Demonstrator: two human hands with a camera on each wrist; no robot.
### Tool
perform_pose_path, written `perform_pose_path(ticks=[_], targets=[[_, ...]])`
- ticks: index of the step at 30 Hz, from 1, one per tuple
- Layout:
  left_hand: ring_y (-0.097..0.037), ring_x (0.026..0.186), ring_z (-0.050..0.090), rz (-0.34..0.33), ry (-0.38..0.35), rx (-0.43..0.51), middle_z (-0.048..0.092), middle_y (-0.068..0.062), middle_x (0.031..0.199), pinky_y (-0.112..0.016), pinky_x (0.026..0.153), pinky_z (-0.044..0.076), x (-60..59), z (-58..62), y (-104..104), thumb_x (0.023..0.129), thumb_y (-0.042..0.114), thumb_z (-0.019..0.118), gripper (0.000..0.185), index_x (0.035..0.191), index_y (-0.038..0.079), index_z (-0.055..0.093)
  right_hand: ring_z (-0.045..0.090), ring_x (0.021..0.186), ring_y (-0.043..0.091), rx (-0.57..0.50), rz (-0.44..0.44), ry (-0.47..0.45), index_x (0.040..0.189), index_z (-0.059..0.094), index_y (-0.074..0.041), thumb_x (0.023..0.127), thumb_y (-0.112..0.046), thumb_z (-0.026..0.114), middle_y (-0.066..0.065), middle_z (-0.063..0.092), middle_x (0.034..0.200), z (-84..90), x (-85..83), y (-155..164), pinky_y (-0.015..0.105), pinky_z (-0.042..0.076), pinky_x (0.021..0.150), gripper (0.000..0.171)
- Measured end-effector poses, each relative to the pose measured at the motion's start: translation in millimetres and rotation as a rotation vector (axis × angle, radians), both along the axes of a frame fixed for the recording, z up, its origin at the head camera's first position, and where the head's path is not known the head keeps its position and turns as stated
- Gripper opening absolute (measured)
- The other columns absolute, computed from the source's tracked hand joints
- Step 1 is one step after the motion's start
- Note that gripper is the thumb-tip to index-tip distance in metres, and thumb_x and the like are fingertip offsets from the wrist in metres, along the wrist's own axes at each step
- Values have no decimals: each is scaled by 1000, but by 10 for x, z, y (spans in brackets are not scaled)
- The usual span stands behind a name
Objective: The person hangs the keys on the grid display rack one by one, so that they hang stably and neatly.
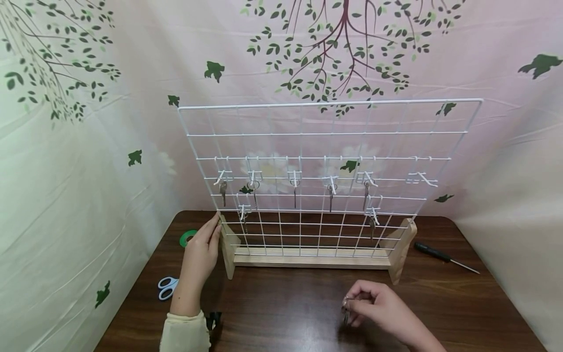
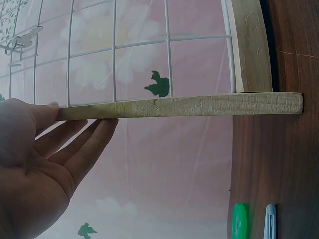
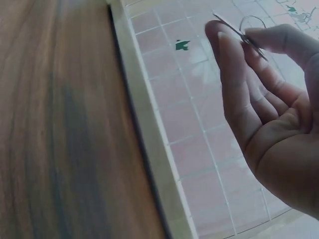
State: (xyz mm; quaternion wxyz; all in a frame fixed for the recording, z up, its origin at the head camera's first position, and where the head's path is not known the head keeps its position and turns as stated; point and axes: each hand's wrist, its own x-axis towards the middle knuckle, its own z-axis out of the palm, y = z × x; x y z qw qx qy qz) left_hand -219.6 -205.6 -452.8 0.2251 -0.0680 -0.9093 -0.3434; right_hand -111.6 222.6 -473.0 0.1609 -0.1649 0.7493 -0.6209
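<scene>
My left hand (image 1: 201, 252) pinches the top of the wooden side post (image 2: 164, 106) at the left end of a white wire grid rack (image 1: 300, 223), thumb on one face and fingers on the other. Low over the table, in front of the rack's right half, my right hand (image 1: 374, 307) holds a key on a ring (image 1: 345, 311) between thumb and fingers. In the right wrist view the thin metal key (image 3: 230, 25) shows nearly edge-on. Keys such as this one (image 1: 223, 193) hang from several white hooks on the grid; the upper right hook (image 1: 425, 180) carries none.
Green tape (image 1: 188, 238) and light blue scissors (image 1: 167, 288) lie left of the rack. A black-handled screwdriver (image 1: 444, 256) lies to its right. Close by the left sleeve is a small black object (image 1: 213, 320). Printed cloth (image 1: 132, 98) hangs behind the wooden table (image 1: 281, 303).
</scene>
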Motion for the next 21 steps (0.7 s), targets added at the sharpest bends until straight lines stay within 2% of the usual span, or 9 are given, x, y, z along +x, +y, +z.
perform_pose_path(ticks=[6,11,14,21], targets=[[-41,138,64,-3,14,-6,61,-19,155,-59,109,57,-5,3,4,113,20,55,46,158,8,54,80,82,15,-67,-89,114,109,68,10,106,-3,63,2,83,98,191,13,19,41,69,70,15],[-41,138,64,-8,20,-7,61,-20,155,-59,109,57,-4,3,2,113,19,55,46,157,8,54,82,83,18,-11,-261,187,114,67,11,107,-5,62,1,84,101,445,27,90,38,69,72,19],[-41,138,64,-9,18,-8,61,-20,155,-59,109,57,-3,5,1,114,20,55,46,158,8,54,82,82,20,29,-361,217,118,69,8,109,-9,62,-1,84,100,582,28,139,36,69,73,21],[-41,138,63,-9,12,-11,61,-20,156,-59,109,57,2,14,3,114,21,53,46,158,8,53,82,80,19,14,-496,235,120,72,1,108,-12,64,2,85,95,828,16,246,32,66,66,19]])
